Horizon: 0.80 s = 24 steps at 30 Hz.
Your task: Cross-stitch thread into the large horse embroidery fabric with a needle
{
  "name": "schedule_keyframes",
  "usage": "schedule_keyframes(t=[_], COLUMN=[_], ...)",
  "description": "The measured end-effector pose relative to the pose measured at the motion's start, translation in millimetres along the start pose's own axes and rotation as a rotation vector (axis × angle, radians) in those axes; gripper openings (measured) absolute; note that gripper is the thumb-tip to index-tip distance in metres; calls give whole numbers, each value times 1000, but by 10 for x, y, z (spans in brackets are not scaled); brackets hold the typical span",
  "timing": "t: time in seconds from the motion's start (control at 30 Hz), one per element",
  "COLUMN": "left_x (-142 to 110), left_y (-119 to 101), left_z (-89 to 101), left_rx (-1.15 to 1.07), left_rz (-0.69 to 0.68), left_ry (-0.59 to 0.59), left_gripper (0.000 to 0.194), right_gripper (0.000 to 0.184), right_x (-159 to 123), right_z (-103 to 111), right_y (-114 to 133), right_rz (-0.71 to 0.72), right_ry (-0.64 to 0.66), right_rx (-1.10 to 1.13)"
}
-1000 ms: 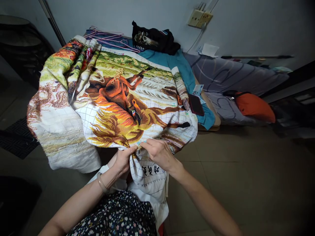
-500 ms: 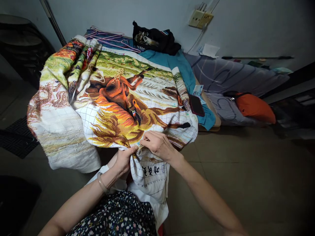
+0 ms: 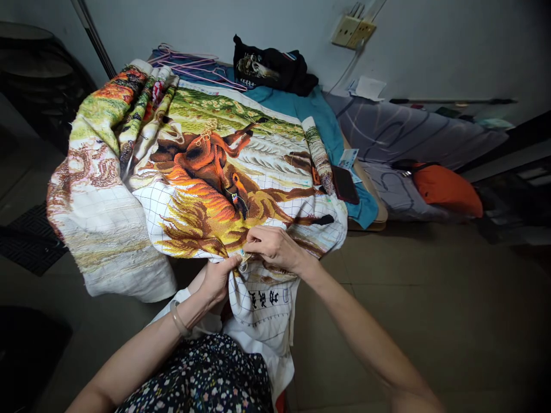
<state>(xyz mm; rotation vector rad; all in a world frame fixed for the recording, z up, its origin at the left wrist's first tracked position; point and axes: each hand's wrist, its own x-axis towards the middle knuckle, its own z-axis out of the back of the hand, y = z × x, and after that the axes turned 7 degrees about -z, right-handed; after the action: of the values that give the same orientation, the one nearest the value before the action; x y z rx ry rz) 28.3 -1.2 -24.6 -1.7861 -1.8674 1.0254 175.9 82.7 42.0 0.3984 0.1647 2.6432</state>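
Observation:
A large cross-stitch cloth (image 3: 202,212) with a horse pattern spreads from the table down onto my lap. My left hand (image 3: 218,280) grips its near edge, thumb on top and fingers underneath. Just to the right, my right hand (image 3: 272,248) is closed in a pinch right at the cloth's surface. Whatever its fingertips hold is too small to make out. A pale loop of thread (image 3: 244,262) lies between the two hands. Below them, the hanging part of the cloth carries dark stitched characters (image 3: 269,298).
Rolled cloth ends stand at left and right. Pink hangers (image 3: 193,62), a black bag (image 3: 275,69) and a dark phone (image 3: 345,184) lie around the cloth on a teal cover (image 3: 297,102). An orange bag (image 3: 447,189) sits farther right.
My right hand has shifted slightly left and up, its fingertips now closer to the cloth near my left thumb. My left hand keeps its grip in place.

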Motion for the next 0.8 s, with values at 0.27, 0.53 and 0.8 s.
schedule_keyframes(t=[0.27, 0.53, 0.8], left_x=[-14, -25, -33], left_y=[-37, -35, -60], left_z=[-23, -4, -24], left_rx=[-21, -98, -87], left_rz=[16, 37, 101], left_ry=[4, -75, -122], left_gripper=[47, 28, 28], right_gripper=[29, 24, 20], right_x=[-16, -89, -80], right_z=[8, 86, -122], right_y=[59, 404, 548], right_rz=[-13, -92, -115], right_ry=[-2, -7, -118], right_rx=[-42, -151, -408])
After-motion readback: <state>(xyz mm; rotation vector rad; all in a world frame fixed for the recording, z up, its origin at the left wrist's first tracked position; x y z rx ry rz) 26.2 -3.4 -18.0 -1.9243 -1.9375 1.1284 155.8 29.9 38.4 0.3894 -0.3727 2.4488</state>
